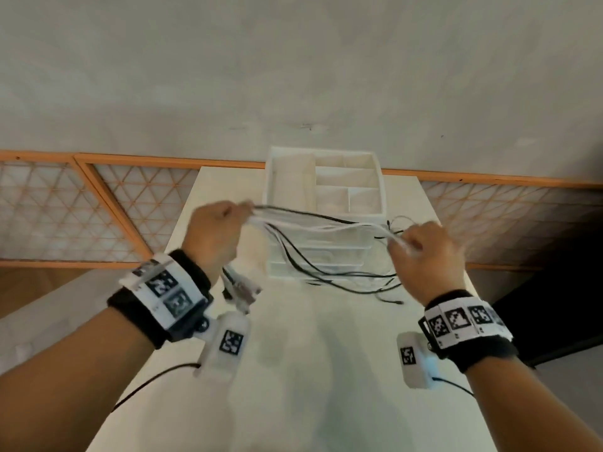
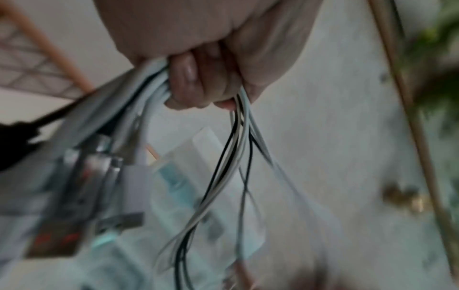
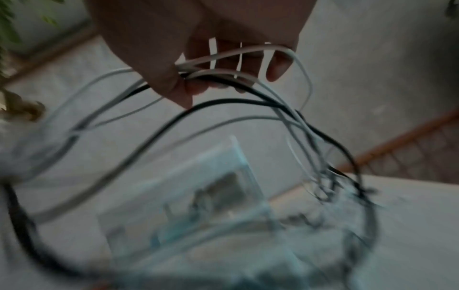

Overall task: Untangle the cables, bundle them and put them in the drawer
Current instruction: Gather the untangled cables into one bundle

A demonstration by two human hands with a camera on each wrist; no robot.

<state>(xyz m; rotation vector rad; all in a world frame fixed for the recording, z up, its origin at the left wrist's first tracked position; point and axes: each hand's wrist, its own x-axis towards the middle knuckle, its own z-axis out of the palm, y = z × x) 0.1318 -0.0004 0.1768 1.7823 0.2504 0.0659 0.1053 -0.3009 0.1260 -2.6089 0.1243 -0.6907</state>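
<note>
Several black and white cables [image 1: 321, 227] stretch in the air between my two hands, above the white table [image 1: 293, 370]. My left hand [image 1: 218, 230] grips one end of the bunch in a fist [image 2: 203, 86]; plug ends [image 1: 239, 290] dangle below it [image 2: 99, 157]. My right hand [image 1: 424, 246] grips the other end, fingers curled over the strands [image 3: 223, 66]. Loose loops [image 1: 352, 278] sag down to the table in front of a white drawer unit [image 1: 326, 243] with clear drawers. Its drawers look closed; the wrist views are blurred.
The drawer unit carries an open top tray [image 1: 346, 181] with dividers. The narrow table stands against a grey wall [image 1: 293, 76]. Orange-framed lattice panels [image 1: 98, 203] run along the floor on both sides. A green plant [image 2: 437, 58] shows at the edge.
</note>
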